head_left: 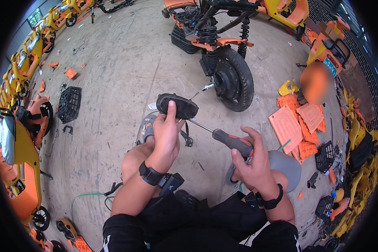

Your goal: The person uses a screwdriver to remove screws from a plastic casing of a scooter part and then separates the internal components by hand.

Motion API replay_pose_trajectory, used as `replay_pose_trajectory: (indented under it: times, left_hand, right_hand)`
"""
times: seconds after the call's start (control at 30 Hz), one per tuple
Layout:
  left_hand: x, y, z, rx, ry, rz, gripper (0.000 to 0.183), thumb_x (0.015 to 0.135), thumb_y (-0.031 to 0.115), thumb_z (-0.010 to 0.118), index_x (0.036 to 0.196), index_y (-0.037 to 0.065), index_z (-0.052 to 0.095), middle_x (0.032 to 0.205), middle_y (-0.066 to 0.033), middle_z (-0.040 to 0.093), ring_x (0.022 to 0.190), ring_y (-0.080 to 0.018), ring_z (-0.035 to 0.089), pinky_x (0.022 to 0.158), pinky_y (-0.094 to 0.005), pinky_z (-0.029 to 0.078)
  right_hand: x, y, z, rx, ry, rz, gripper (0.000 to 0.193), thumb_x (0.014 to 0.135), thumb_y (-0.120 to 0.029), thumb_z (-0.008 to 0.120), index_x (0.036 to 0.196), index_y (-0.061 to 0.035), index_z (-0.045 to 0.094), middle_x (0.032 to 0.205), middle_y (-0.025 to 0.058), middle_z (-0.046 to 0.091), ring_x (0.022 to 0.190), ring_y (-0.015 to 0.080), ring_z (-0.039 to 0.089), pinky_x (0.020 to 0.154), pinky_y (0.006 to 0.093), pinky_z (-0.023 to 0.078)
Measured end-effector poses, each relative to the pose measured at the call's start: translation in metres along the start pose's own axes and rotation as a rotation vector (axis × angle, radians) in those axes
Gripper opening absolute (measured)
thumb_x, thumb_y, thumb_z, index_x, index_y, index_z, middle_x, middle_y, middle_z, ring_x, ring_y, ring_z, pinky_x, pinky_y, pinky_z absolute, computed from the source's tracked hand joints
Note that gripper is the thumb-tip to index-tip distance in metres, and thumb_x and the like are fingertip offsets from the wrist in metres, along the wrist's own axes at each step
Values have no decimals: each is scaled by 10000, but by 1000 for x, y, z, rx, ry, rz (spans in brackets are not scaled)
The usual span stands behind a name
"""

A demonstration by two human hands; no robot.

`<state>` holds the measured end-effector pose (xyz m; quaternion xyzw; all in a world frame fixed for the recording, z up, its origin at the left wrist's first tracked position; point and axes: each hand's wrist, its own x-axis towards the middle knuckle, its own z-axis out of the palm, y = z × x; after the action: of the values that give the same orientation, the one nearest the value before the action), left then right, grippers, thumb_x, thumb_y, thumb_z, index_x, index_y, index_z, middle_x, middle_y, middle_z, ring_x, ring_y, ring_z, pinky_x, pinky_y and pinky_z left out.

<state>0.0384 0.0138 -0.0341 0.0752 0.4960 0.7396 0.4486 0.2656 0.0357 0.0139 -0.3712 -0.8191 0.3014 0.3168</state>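
My left hand (168, 134) grips a black oval plastic housing (177, 106), with the thumb pressed on its upper face. In my right hand (254, 161) is a screwdriver (233, 142) with a black and red handle, its end between thumb and fingers. The metal shaft slants up and left to the lower right side of the housing. Whether the tip touches it cannot be made out, since the housing and fingers hide that end. A dark cable or strap piece (186, 136) shows just below the housing.
Ahead stands a partly stripped scooter with a black wheel (235, 80). Orange panels (286, 128) lie stacked at the right, near a grey rounded object (284, 168). Black crates (69, 104) rest on the floor. Yellow-orange scooters (23, 168) line the left; yellow scrap (359, 201) heaps at the right.
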Motion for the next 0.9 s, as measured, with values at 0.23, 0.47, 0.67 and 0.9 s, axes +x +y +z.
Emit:
replay_pose_trajectory:
  times: [0.23, 0.47, 0.67, 0.9]
  left_hand:
    - [2, -3, -1, -21, 2, -19, 423, 996, 343, 522, 1158, -48, 502, 1131, -157, 636, 1085, -247, 618, 1031, -441, 427]
    - [2, -3, -1, -13, 4, -18, 429, 998, 344, 517, 1151, -56, 503, 1122, -165, 641, 1075, -244, 623, 1031, -440, 428]
    - [4, -5, -3, -19, -3, -37, 431, 998, 346, 516, 1130, -64, 514, 1116, -167, 642, 1074, -244, 621, 1026, -434, 430]
    - [3, -6, -3, -19, 10, -38, 416, 999, 346, 517, 1117, -52, 531, 1110, -160, 645, 1063, -232, 623, 1019, -426, 431]
  right_hand:
    - [1, -4, -2, -23, -46, 33, 584, 836, -221, 680, 1321, -36, 414, 902, 163, 664, 685, 268, 657, 627, 336, 509]
    - [1, -6, -3, -45, -72, 111, 606, 822, -189, 693, 1329, -29, 402, 890, 170, 654, 673, 247, 654, 599, 321, 502]
    - [1, 4, 2, 13, 4, -57, 604, 821, -180, 690, 1328, -26, 400, 883, 168, 643, 672, 245, 655, 610, 330, 510]
    - [0, -4, 1, 4, -10, 69, 597, 826, -174, 679, 1329, -20, 396, 893, 164, 639, 681, 272, 658, 632, 346, 512]
